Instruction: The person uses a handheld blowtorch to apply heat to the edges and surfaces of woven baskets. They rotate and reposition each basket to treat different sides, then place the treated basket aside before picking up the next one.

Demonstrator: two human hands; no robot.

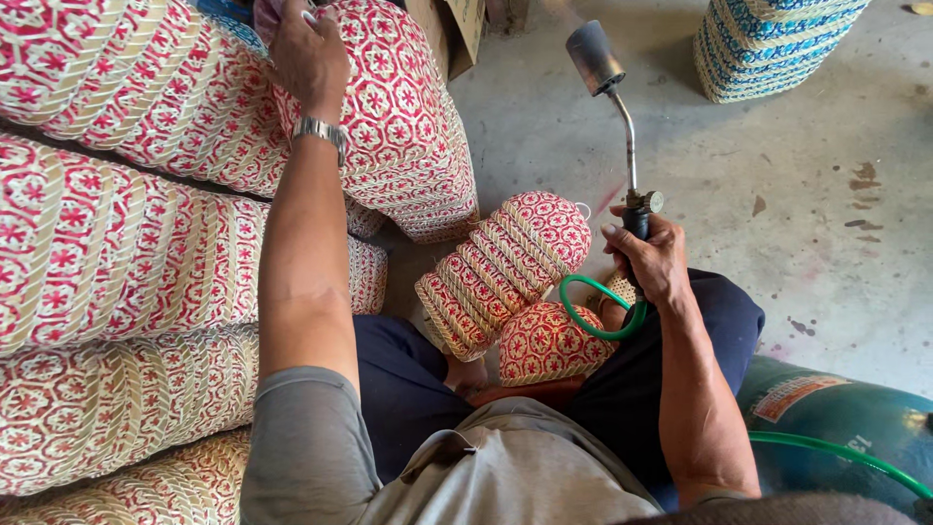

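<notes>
Several stacked red-and-cream woven baskets [126,243] lie at left; the left hand [309,53] rests, fingers curled, on the top stack [389,117]. The right hand [653,261] grips a gas torch [622,117], raised clear of the baskets; no flame is visible, so no singeing appears underway now.

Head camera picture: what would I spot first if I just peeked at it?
Probably the red-and-cream woven baskets, stacked high on the left, with the left hand resting on the top one. Next, the gas torch held up in the right hand, its green hose looping down toward the green gas cylinder at the bottom right.
</notes>
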